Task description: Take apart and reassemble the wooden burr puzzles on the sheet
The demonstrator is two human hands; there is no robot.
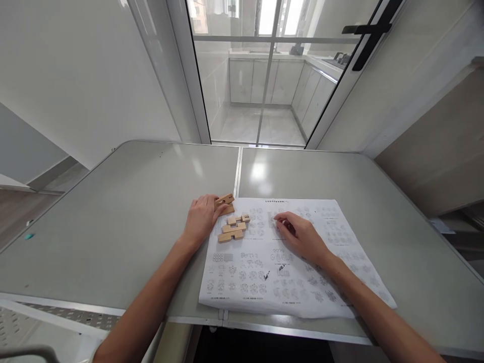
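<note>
My left hand (203, 216) rests at the sheet's upper left edge, its thumb and fingers closed about notched wooden puzzle pieces (226, 198). One of these bears a dark number. Just below lie several more notched wooden pieces (233, 229) side by side on the paper, one marked with a 3. A large white instruction sheet (260, 297), printed with small diagrams, is spread under them. Over its upper middle hovers or rests my right hand (298, 234), fingers loosely bent toward the left with the thumb a little apart. Nothing shows between those fingers.
The grey table (113, 227) has a metal seam down its middle and a metal front edge. Beyond its far side stands a glass door (245, 91) with a black handle (366, 29). A small teal object (29, 236) lies near the left edge.
</note>
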